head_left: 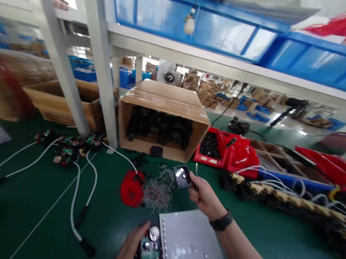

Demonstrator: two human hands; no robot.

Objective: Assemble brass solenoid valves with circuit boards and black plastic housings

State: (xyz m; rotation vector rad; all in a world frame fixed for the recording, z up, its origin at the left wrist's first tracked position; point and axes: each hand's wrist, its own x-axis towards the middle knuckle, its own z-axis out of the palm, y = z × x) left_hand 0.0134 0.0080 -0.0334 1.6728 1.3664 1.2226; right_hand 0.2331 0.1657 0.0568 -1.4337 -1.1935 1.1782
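Note:
My left hand (pixel 131 251) grips a small black housing with a green circuit board (pixel 150 249) and a round silver part, low in the view beside a grey ring-bound folder (pixel 195 247). My right hand (pixel 204 195), with a dark band at the wrist, holds a small black square cover (pixel 182 176) by its edge. A thin metal tool (pixel 196 171), perhaps tweezers or a screwdriver, also sticks up from its fingers. Just left of the cover lies a heap of small clear and silvery pieces (pixel 158 192). Next to that heap is a red coil (pixel 132 188).
An open cardboard box (pixel 166 103) of black parts stands behind. Red bins (pixel 209 159) and a divided tray (pixel 272 153) sit at right, before a row of brass-coloured parts with white tubes (pixel 294 198). Circuit boards with white cables (pixel 68 149) lie left. Overhead is a shelf (pixel 202 54) with blue bins.

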